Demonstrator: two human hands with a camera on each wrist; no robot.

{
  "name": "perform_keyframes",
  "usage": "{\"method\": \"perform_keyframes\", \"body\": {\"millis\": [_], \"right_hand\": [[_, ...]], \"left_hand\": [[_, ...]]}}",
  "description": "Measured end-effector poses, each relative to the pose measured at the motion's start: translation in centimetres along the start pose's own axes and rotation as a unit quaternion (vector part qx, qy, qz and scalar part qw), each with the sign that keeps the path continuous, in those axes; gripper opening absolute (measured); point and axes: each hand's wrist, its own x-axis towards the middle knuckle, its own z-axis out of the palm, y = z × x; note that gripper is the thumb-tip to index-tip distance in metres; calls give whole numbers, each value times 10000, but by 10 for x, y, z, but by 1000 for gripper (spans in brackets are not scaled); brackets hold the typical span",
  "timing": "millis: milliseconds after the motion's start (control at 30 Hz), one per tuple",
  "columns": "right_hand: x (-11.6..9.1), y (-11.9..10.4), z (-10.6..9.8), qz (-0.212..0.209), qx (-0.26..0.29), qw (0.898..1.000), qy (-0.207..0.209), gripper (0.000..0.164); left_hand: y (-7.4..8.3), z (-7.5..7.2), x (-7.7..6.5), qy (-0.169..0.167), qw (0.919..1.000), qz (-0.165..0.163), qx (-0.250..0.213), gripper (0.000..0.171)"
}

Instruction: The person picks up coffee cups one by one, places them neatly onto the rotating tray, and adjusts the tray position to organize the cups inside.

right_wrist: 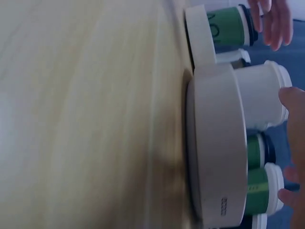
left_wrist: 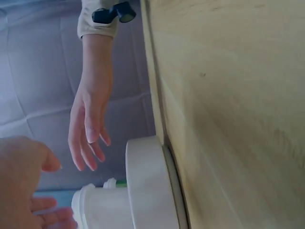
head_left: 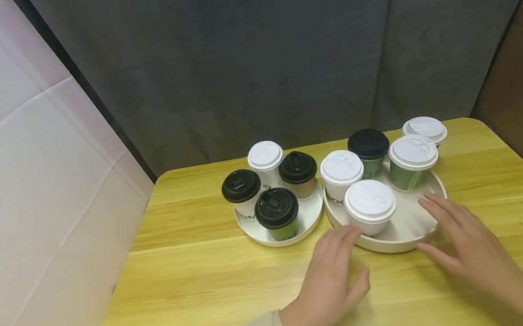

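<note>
My left hand (head_left: 328, 279) is at the front left of the larger white round tray (head_left: 417, 215), fingers loosely bent beside a white cup with a white lid (head_left: 370, 204). Whether its fingertips touch cup or tray is unclear. Off the tray's front right, my right hand (head_left: 469, 241) has fingers and thumb spread, holding nothing. On this tray also stand another white-lidded cup (head_left: 341, 170), a black-lidded green cup (head_left: 368, 148) and a white-lidded green cup (head_left: 413, 156). In the right wrist view, the tray's side wall (right_wrist: 219, 143) shows small lettering.
A smaller white round tray (head_left: 282, 243) adjoins on the left, bearing black-lidded cups (head_left: 276, 209) and one white-lidded cup (head_left: 265, 157). Another white-lidded cup (head_left: 424, 128) stands at the back right, its base hidden. A grey curtain (head_left: 231, 64) hangs behind the wooden table (head_left: 184, 290).
</note>
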Motion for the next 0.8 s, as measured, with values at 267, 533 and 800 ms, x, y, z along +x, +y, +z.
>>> {"method": "perform_keyframes", "body": {"millis": [267, 533, 800], "right_hand": [[-16, 15, -2, -390, -470, 9961, -630, 80], [-32, 26, 1, -454, -894, 9898, -1010, 85], [-36, 30, 1, -465, -925, 9890, -1056, 85]], "left_hand": [[14, 15, 8, -1318, 9810, 1200, 765, 73], [24, 35, 17, -2276, 9558, 1341, 1292, 82], [28, 44, 17, -2243, 9515, 1400, 1571, 86]]}}
